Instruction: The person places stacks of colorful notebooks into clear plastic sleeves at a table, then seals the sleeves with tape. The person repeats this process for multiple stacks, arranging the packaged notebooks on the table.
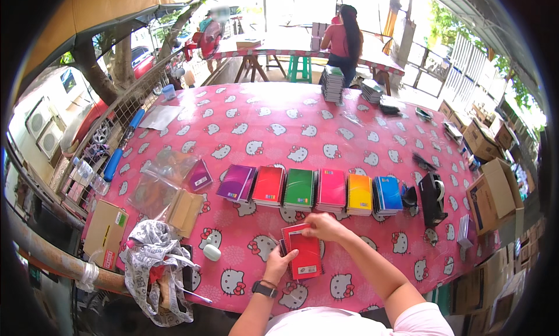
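Observation:
A red spiral notebook (305, 260) is held low over the near middle of the table, its long side toward me. My left hand (279, 262) grips its left edge, thumb on top and the other fingers hidden underneath. At its upper edge my right hand (324, 226) is closed, fingers pinched on the notebook's top end. Dark edges show beneath the notebook by the left hand; what they belong to is unclear. Just beyond stands a row of notebook stacks: purple (234, 183), red (269, 186), green (299, 187), pink (331, 188), yellow (360, 193) and blue (388, 193).
Right of the row stands a black tape dispenser (432, 201). Left are plastic bags (154, 190), a brown cardboard piece (184, 212), a patterned cloth bag (152, 266) and a pale earphone case (212, 253). Cardboard boxes (495, 196) line the right side. A person (346, 42) stands beyond the table.

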A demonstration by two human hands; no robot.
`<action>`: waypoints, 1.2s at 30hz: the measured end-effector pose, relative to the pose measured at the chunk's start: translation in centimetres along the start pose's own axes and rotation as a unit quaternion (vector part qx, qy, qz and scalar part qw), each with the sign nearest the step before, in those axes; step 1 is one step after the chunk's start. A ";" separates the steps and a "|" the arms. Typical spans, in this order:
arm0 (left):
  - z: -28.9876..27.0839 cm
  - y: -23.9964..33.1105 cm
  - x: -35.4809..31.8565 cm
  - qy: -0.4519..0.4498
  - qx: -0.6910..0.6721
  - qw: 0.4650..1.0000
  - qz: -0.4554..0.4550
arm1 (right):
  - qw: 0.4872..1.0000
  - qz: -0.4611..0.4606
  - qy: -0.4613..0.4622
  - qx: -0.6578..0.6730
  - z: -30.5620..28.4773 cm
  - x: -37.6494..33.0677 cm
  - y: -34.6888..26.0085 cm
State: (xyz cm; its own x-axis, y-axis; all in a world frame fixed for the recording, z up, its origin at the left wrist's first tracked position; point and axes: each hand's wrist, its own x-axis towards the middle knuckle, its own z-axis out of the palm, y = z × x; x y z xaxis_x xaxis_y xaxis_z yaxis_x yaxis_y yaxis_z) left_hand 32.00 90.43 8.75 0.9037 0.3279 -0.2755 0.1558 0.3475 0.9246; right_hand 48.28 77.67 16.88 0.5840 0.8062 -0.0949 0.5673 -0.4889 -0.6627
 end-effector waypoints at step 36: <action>-0.4 0.9 0.0 -0.035 0.042 0.998 -0.006 | 0.995 0.025 0.092 0.038 2.0 -1.9 1.4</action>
State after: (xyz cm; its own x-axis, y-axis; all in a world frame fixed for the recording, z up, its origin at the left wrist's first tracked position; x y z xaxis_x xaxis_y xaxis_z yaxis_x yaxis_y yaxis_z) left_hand 32.01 91.08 9.50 0.9270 0.2600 -0.2704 0.1972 0.2756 0.9408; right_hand 46.81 76.13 14.65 0.7105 0.7036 0.0045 0.4943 -0.4946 -0.7149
